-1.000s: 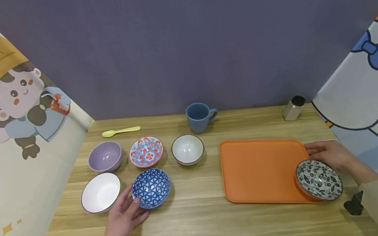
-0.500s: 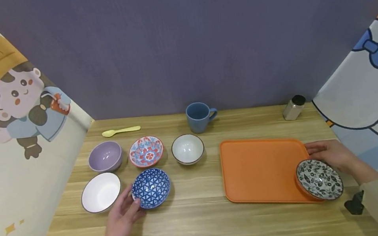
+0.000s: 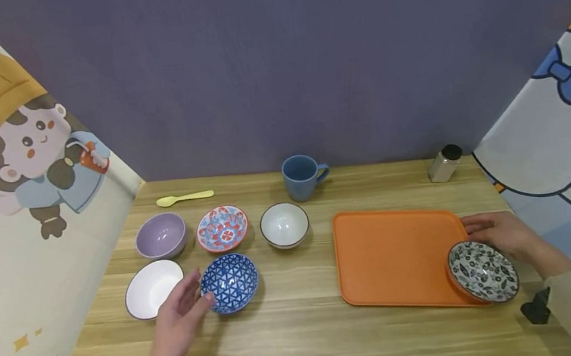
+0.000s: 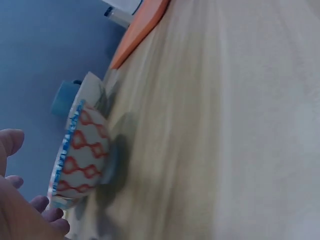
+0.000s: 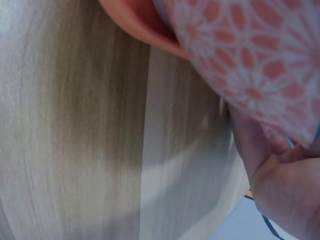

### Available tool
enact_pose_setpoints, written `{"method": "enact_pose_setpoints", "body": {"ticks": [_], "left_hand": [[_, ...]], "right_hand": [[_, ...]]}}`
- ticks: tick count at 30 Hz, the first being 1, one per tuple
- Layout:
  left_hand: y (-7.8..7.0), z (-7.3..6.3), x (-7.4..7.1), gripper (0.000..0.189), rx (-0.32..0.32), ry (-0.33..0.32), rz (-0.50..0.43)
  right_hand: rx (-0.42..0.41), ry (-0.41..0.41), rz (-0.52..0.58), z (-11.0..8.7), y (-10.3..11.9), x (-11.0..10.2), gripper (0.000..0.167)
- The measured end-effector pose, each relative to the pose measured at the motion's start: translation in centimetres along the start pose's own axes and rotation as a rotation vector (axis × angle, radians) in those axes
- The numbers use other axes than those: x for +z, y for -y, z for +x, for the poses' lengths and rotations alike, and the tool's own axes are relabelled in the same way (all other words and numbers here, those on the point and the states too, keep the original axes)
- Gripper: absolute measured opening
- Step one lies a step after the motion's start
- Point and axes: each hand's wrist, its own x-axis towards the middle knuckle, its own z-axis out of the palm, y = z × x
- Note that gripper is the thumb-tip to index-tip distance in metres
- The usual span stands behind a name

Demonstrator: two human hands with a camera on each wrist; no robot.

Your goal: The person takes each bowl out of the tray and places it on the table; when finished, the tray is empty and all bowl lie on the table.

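Observation:
My left hand (image 3: 181, 312) lies just left of a blue bowl (image 3: 229, 283) with a white triangle pattern, fingers loosely spread. In the left wrist view its fingertips are near that bowl's red-patterned outside (image 4: 85, 155) and do not curl round it. On the right, my right hand (image 3: 507, 236) stretches its fingers to the right edge of the orange tray (image 3: 399, 259). A black-and-white leaf-patterned bowl (image 3: 483, 272) stands over the tray's near right corner, in front of that hand. Its pink-patterned outside (image 5: 250, 60) hides part of the hand in the right wrist view.
Left of the blue bowl is a white bowl (image 3: 154, 288). Behind stand a purple bowl (image 3: 161, 235), a red-and-blue bowl (image 3: 222, 228) and a small white bowl (image 3: 284, 225). Along the back are a yellow spoon (image 3: 185, 198), blue mug (image 3: 300, 179) and black-capped shaker (image 3: 445, 163).
My left hand has loosened from the blue bowl's left rim and drawn slightly left, its fingers opening. The right hand, the tray and the leaf-patterned bowl have stayed in place.

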Motion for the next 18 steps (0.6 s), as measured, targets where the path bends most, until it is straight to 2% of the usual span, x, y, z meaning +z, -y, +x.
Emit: {"method": "enact_pose_setpoints", "body": {"ticks": [4, 9, 13, 18], "left_hand": [[-1.8, 0.7, -0.3, 0.063, 0.049, 0.01, 0.085], [-4.0, 2.0, 0.4, 0.059, 0.133, 0.074, 0.112], [-6.0, 3.7, 2.1, 0.057, 0.167, 0.146, 0.086], [-8.6, 6.1, 5.3, 0.059, 0.178, 0.263, 0.055]], "right_hand": [[0.006, -0.004, -0.015, 0.1, -0.1, 0.0, 0.056], [0.005, -0.006, -0.033, 0.0, 0.2, 0.0, 0.056], [0.012, -0.006, -0.041, 0.1, 0.2, -0.1, 0.056], [0.018, -0.011, -0.043, 0.3, 0.0, 0.0, 0.055]]}}
